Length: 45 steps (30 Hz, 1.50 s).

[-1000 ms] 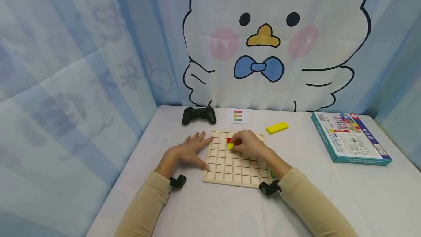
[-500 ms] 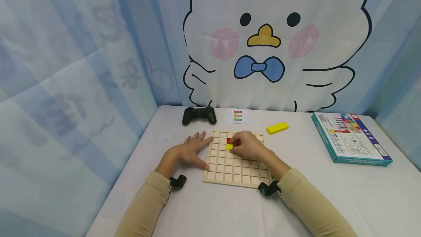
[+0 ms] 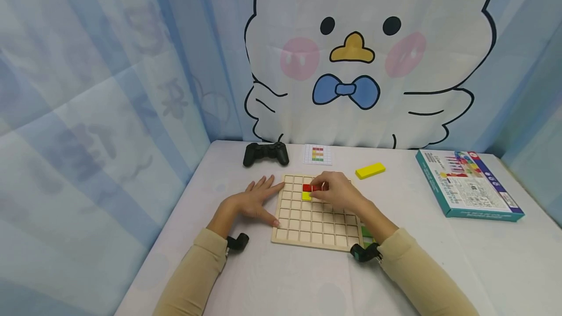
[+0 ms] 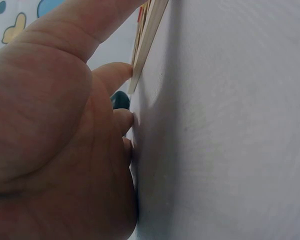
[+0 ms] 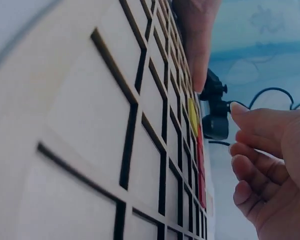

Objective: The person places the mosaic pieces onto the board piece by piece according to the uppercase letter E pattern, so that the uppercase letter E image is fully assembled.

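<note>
I'm watching the left hand (image 3: 254, 201), fingers spread, index and thumb touching the left edge of the wooden grid board (image 3: 316, 228); over that board I've got the right hand (image 3: 338, 191), fingers loosely bent, nothing visible between them, and my right wrist view shows them apart from the surface; just beside their tips, toward the board's far edge, lies the yellow tile (image 3: 306, 196), red tiles (image 3: 306, 187) on its far side; green tiles (image 3: 366, 231) by the board's right edge, partly hidden; toward the table's (image 3: 272, 277) far edge I see a black game controller (image 3: 265, 153), pattern card (image 3: 317, 154), yellow block (image 3: 370, 170), and teal-sided box (image 3: 470, 184) near the right corner.
</note>
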Motion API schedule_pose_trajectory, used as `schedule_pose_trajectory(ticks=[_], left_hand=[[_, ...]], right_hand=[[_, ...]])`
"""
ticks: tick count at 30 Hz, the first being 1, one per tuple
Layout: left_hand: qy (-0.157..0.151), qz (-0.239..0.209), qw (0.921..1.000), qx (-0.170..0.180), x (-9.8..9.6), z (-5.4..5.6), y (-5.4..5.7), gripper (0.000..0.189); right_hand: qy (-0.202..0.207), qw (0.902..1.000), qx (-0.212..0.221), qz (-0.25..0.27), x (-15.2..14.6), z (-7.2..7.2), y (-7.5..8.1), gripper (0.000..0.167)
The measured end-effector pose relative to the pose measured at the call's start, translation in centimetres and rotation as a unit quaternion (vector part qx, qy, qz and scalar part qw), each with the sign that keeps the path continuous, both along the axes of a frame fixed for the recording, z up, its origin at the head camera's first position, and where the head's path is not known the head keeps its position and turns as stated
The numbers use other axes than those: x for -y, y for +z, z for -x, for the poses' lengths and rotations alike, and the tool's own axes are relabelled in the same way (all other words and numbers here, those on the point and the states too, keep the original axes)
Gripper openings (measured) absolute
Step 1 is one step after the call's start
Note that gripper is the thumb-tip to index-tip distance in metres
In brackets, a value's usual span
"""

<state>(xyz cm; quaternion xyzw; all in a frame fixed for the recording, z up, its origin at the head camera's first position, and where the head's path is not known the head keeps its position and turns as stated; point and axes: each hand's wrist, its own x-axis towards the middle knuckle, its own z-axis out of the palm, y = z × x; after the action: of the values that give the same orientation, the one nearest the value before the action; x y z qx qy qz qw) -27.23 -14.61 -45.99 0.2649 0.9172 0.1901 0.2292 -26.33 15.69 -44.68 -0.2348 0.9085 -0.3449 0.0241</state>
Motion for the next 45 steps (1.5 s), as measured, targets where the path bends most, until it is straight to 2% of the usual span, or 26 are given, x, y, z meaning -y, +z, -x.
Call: schedule_pose_trajectory(ticks=[4,10,14,20,35,45], left_hand=[[0.001,-0.003,1.0000,-0.001,0.0,0.0,-0.2,0.121],[0.001,-0.004,1.0000,0.000,0.1,-0.1,-0.1,0.121],[0.003,-0.006,1.0000,0.000,0.1,-0.3,0.0,0.121],[0.003,-0.004,1.0000,-0.003,0.1,-0.3,0.1,0.121],[0.000,0.002,1.0000,-0.007,0.0,-0.1,-0.1,0.120],[0.001,0.000,1.0000,-0.009,-0.1,-0.2,0.0,0.120]], right_hand=[[-0.019,0.9993,-0.020,0.026,-1.4,-0.8,0.4,0.034],[-0.056,0.9973,-0.016,0.045,-3.6,-1.7,0.9,0.035],[-0.074,0.9960,-0.014,0.048,-4.7,-1.9,1.3,0.033],[-0.080,0.9953,-0.025,0.048,-6.1,-1.7,1.3,0.034],[-0.068,0.9975,0.018,0.007,-9.6,-1.9,0.9,0.034],[-0.036,0.9958,0.076,-0.038,-11.4,-1.7,0.9,0.025]])
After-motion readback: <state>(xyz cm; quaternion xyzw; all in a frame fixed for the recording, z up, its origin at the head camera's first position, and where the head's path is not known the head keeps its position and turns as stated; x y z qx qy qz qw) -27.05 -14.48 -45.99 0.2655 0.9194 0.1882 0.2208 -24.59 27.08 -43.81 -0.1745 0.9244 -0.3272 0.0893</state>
